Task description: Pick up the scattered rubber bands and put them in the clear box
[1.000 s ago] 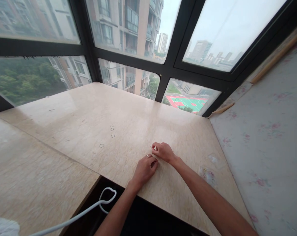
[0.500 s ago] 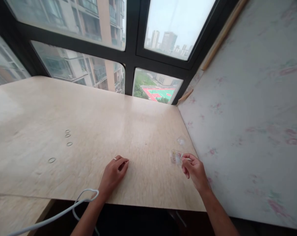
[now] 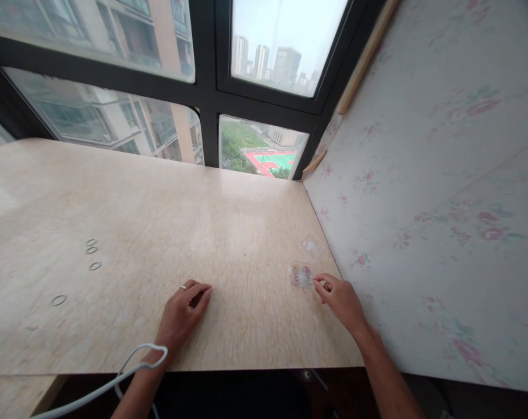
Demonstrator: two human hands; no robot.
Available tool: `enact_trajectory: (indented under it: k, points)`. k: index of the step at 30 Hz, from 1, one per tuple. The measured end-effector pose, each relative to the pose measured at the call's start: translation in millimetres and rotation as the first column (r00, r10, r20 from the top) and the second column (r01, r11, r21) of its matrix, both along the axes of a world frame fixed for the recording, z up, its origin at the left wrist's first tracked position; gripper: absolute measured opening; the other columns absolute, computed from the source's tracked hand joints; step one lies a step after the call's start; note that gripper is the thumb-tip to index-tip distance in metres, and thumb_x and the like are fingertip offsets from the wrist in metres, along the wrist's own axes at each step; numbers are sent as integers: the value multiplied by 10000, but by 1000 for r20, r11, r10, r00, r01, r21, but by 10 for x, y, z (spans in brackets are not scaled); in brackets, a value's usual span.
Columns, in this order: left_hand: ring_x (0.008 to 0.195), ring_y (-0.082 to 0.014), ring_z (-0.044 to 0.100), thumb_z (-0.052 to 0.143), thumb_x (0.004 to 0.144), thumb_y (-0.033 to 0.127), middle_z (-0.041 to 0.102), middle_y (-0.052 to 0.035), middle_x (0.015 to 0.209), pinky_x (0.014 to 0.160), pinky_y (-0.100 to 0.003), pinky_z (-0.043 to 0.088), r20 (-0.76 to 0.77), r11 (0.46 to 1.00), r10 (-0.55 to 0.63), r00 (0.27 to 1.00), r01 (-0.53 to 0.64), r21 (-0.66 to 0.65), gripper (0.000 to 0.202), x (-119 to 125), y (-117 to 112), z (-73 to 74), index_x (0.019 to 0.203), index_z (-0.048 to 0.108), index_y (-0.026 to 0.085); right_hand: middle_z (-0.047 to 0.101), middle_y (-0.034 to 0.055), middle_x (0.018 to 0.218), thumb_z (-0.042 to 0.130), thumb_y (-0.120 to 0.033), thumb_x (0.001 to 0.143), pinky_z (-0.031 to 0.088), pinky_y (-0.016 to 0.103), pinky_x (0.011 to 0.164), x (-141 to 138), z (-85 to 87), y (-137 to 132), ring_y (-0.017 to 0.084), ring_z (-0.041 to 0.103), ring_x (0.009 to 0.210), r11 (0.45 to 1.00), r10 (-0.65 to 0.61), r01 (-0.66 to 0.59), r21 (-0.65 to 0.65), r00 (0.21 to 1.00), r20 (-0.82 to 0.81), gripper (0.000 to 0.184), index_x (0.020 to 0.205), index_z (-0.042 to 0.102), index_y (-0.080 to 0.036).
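Note:
On the stone-patterned ledge, a small clear plastic box (image 3: 295, 281) with several compartments holds coloured rings, yellow and reddish among them. The fingers of my right hand (image 3: 337, 295) are pinched together at the box's right edge; whatever is between the fingertips is too small to make out. My left hand (image 3: 185, 311) rests on the ledge with thumb and forefinger closed together and nothing visible in them. It wears a ring. Off to the left lie several thin dark green rings: one ring (image 3: 59, 301) sits nearer, apart from another ring (image 3: 95, 266) and the rest.
A clear plastic piece (image 3: 311, 245), perhaps a lid, lies behind the box near the flowered wall (image 3: 421, 262). A white cable (image 3: 93, 391) loops over my left forearm. Dark-framed windows (image 3: 209, 105) border the far side of the ledge (image 3: 246, 326).
The view has swung right, so everything sits further left. My right hand has moved from over the box to its right edge, uncovering more compartments. The left hand stays resting.

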State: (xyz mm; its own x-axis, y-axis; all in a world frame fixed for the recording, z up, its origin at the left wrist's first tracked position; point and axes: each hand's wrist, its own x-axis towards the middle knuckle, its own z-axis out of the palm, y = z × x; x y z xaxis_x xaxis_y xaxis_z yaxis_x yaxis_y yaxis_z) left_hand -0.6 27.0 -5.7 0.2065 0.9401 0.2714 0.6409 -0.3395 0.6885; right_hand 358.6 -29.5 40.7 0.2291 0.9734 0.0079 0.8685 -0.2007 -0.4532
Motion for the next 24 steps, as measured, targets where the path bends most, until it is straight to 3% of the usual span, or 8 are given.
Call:
enact_trajectory:
  k: [8, 15, 19, 22, 24]
  points:
    - [677, -151, 597, 488, 863, 381, 649, -26, 794, 656, -270, 491, 20, 1000, 3, 1000, -3, 6, 266, 4, 12, -9, 823, 677, 200, 613, -7, 498, 466, -433, 854, 369, 243, 487, 52, 14, -40, 161, 590, 471, 999, -10, 11, 42, 1000, -17, 341, 902, 716, -206]
    - [720, -150, 614, 553, 845, 365, 659, -27, 799, 641, -249, 490, 196, 999, 54, 979, -54, -5, 216, -26, -18, 50, 799, 681, 197, 577, -23, 493, 488, -484, 865, 439, 213, 483, -131, 65, -187, 133, 565, 426, 975, -14, 40, 218, 993, -118, 369, 906, 701, -185]
    - [729, -146, 616, 559, 848, 356, 663, -24, 787, 631, -239, 486, 297, 987, 162, 941, -157, -41, 210, -163, -72, 114, 798, 682, 193, 610, -12, 519, 506, -515, 856, 466, 190, 447, -313, -140, -346, 129, 573, 411, 966, 118, -76, 249, 980, -160, 388, 875, 712, -188]
    - [695, -145, 594, 550, 844, 374, 656, -26, 770, 614, -246, 470, 237, 955, 294, 926, -295, -30, 230, -427, -54, 159, 801, 677, 186, 710, 14, 673, 543, -545, 823, 533, 174, 520, -291, -408, -434, 154, 666, 528, 946, 223, -172, 273, 960, -169, 380, 834, 735, -217]
    - [688, -149, 586, 537, 839, 387, 657, -30, 784, 631, -259, 470, 179, 904, 425, 887, -427, -30, 248, -686, -13, 195, 820, 674, 181, 738, 15, 791, 571, -557, 792, 558, 166, 582, -181, -561, -430, 180, 707, 651, 943, 243, -188, 275, 953, -181, 362, 830, 749, -243]
